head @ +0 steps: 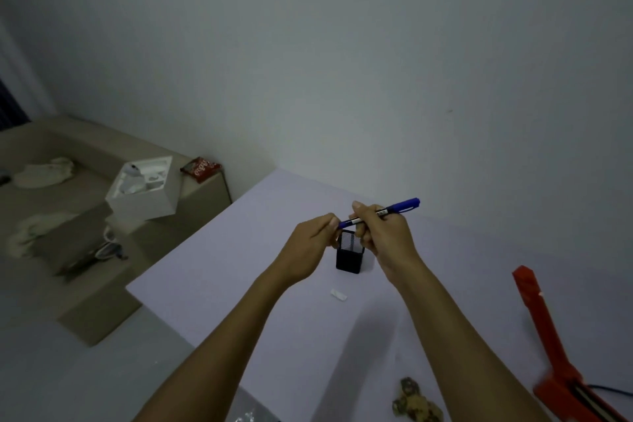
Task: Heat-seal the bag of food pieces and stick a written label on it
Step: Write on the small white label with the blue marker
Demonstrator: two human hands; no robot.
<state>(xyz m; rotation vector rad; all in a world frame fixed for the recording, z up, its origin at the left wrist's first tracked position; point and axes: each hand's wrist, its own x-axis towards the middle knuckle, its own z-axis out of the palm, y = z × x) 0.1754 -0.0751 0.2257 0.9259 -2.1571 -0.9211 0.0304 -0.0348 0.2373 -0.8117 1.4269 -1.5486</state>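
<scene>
- The right hand [382,233] is clamped around the barrel of a blue marker pen [380,213], which it holds level above the black mesh pen holder [349,255] on the pale tabletop [239,267].
- The left hand [310,241] pinches the pen's near end between thumb and fingertips; whether that end is a cap cannot be told from this view.
- Judged from this, the step in hand is readying the pen for writing the label, likely by pulling a cap off.
- The pen looks light, stiff and smooth, so a firm wrap on the mid-barrel and a tight 2-finger pinch at the tip end suit it; a straight pull should keep it from slipping.
- A small white slip [338,295], probably the label, lies flat on the tabletop near the holder. It looks thin and flimsy, best lifted by an edge.
- The bag of food pieces [416,402] rests at the near edge, between the forearms; it appears soft and lumpy, and its film is hard to make out.
- The red heat sealer [548,336] sits at the right with its arm raised.
</scene>
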